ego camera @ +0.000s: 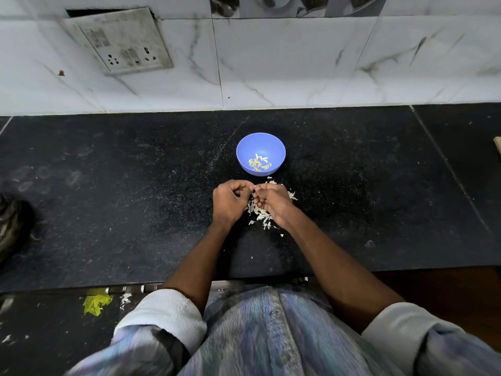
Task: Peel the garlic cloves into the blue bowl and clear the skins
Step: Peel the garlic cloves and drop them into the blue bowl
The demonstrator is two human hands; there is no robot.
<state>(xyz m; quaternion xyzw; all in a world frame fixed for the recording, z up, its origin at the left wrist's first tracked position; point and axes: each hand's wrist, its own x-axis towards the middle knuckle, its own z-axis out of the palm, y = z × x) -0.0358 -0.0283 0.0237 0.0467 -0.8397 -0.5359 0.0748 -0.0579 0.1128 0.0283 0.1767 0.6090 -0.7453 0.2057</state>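
Note:
A blue bowl [260, 153] stands on the black counter with several peeled garlic cloves [259, 162] in its bottom. Just in front of it my left hand [230, 203] and my right hand [272, 202] meet, fingers curled, fingertips pinched together around something very small between them; the garlic clove itself is hidden by the fingers. A heap of white garlic skins [261, 214] lies on the counter under and around my right hand, with more scraps near the bowl's front edge.
The black stone counter [135, 199] runs wide to both sides, backed by a white tiled wall with a switch plate [122, 42]. A dark object [12, 226] sits at the far left edge. Scraps and a yellow smear [96, 303] lie below the counter's front edge.

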